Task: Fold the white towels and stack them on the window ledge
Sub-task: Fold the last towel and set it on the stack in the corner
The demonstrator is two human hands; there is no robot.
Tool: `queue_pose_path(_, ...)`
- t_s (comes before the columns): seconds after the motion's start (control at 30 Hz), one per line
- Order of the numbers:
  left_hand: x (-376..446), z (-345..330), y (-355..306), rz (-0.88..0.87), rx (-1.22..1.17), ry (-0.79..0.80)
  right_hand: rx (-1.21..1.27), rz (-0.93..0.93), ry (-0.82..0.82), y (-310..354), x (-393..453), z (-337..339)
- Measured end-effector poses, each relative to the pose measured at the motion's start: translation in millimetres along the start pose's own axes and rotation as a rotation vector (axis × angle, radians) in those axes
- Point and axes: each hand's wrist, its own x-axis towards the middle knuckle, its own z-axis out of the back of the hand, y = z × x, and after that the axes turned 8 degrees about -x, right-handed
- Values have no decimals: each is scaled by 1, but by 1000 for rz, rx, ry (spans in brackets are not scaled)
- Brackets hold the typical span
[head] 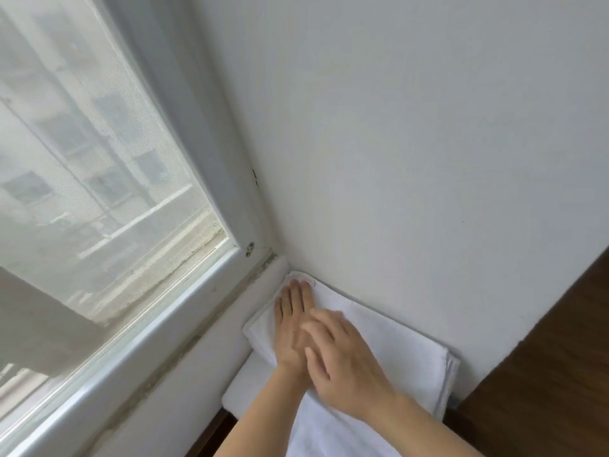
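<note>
A white wall [412, 127] filled the view from twelve to three o'clock, and a screened window [82, 159] ran from nine to eleven. At five o'clock the folded white towels [389, 338] lay stacked on the window ledge [244, 390], tucked into the corner against the wall. The left hand [291, 328] pressed flat on the top towel, fingers straight. The right hand [342, 361] rested partly over it, fingers relaxed, gripping nothing.
</note>
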Motion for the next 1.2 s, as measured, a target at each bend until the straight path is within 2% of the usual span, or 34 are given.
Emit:
queue_pose_path(0.07, 1, -5, 9, -28, 9, -26, -103, 14, 143, -17, 31, -25)
queue_pose_path(0.2, 6, -17, 15, 2, 18, -27, -202, 106, 291, -44, 39, -42)
queue_pose_path(0.3, 6, -11, 9, 30, 56, 4, -254, 99, 354, -54, 18, -30)
queue_pose_path(0.47, 1, -10, 5, 80, -65, -63, -264, 22, 356, -67, -37, 8)
queue_pose_path(0.57, 2, -15, 4, 57, -37, -105, -198, -90, 300, -72, -74, 22)
queue_pose_path(0.63, 1, -15, 4, 42, -15, -130, -187, -126, 195, -73, -98, 24)
queue_pose_path(0.7, 1, -15, 3, 34, 22, -127, -151, -182, 61, -68, -125, 21)
queue_pose_path(0.8, 0, -19, -7, 55, 101, -135, -132, -287, -255, -59, -161, 0)
queue_pose_path(0.87, -5, -16, -18, 27, 166, -133, -10, -382, -448, -47, -174, -15)
queue_pose_path(0.93, -18, -16, -38, -23, 181, -98, 118, -473, -547, -38, -179, -25)
queue_pose_path(1.03, -59, -27, -86, -236, 109, -24, 275, -606, -616, -28, -178, -32)
queue_pose_path(1.1, -84, -44, -116, -322, 106, -39, 470, -709, -567, -27, -173, -33)
queue_pose_path(1.2, -96, -64, -141, -227, 189, -111, 744, -828, -517, -36, -171, -45)
